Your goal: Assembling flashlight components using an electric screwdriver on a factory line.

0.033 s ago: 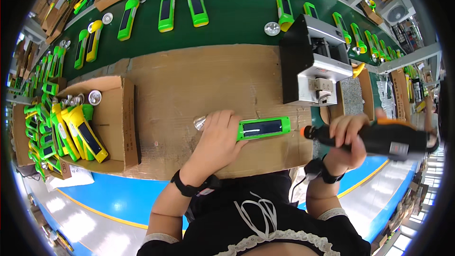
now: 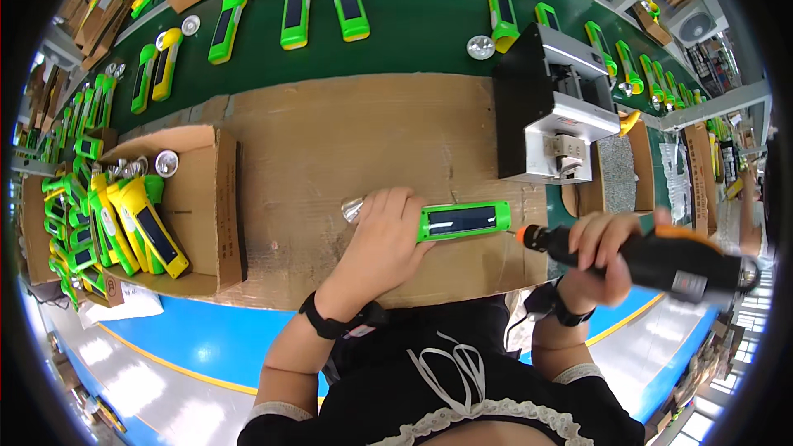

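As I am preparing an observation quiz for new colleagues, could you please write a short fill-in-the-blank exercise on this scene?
1. The left hand holds a lamp whose casing is ____.
2. The right hand grips a black power screwdriver whose front collar is ____.
3. The open cardboard box stands to the ____ of the lamp.
4. The black-and-silver machine stands to the ____ of that box.

Missing words: green; orange; left; right.

Head-worn fisheye; faces down, near left hand [image 2: 384,231], right hand [image 2: 603,254].

The blue floor [image 2: 202,334] gleams — a fan unit [image 2: 696,27] sits upper right.
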A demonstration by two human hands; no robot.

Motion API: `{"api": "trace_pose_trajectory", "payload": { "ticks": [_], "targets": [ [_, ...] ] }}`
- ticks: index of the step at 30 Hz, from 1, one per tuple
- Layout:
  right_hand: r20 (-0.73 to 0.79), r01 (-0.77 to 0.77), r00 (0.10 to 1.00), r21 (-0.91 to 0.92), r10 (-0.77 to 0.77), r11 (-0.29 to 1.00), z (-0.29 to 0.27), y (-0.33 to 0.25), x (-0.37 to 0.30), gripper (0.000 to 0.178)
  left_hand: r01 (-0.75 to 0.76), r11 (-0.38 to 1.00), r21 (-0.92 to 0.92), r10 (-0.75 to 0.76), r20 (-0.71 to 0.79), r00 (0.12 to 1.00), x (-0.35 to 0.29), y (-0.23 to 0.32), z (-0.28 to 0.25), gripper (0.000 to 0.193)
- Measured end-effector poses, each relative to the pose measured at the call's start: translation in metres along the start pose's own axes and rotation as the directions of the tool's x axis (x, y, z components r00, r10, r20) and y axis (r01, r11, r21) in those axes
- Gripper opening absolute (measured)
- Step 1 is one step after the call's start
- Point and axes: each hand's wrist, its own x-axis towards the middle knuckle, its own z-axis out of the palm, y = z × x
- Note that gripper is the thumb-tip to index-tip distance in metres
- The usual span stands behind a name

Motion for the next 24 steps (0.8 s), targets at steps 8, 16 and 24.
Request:
{"api": "trace_pose_trajectory", "payload": {
  "ticks": [8, 16, 24],
  "targets": [
    [0.303, -0.004, 0.952, -0.092, 0.032, 0.996, 0.052, 0.008, -0.028, 0.071, -0.041, 0.999, -0.012, 0.041, 0.010, 0.999, 0.005, -0.006, 0.001, 0.043],
    [0.241, -0.122, 0.960, -0.093, 0.141, 0.988, 0.060, 0.019, -0.032, 0.068, -0.041, 0.998, -0.042, 0.039, -0.059, 0.998, -0.003, -0.008, 0.008, 0.043],
    [0.248, -0.109, 0.960, -0.094, 0.129, 0.990, 0.068, 0.022, -0.034, 0.065, -0.050, 0.999, 0.013, 0.050, -0.065, 0.997, -0.005, -0.011, 0.012, 0.044]
  ]
}}
